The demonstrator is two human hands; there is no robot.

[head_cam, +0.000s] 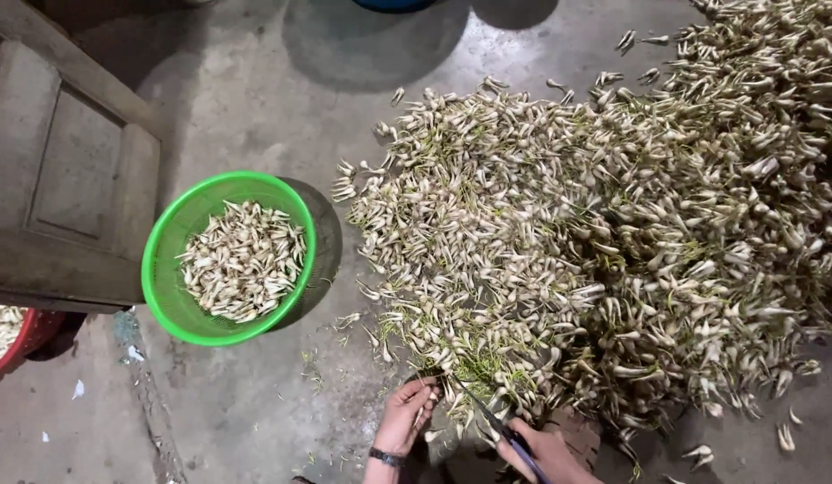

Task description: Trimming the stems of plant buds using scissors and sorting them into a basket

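Trimming is the step in hand, by the look of it: your left hand (405,417) is closed around a small bulb (431,392) at the near edge of the big pile of bulbs (604,233) on the concrete floor (254,81), and your right hand (543,451) is wrapped around the dark-handled scissors (487,417), blades pointing up-left toward that bulb; whether the blades are apart or together, cannot tell. Green basket (158,269) with trimmed-looking bulbs sits well apart to your left, a red basket (26,339) is partly under the wooden panel (66,179). Next move, as I judge it, calls for lining the blades on the root or shoot end, keeping your fingertips out of the cut, then a long reach left to the green basket
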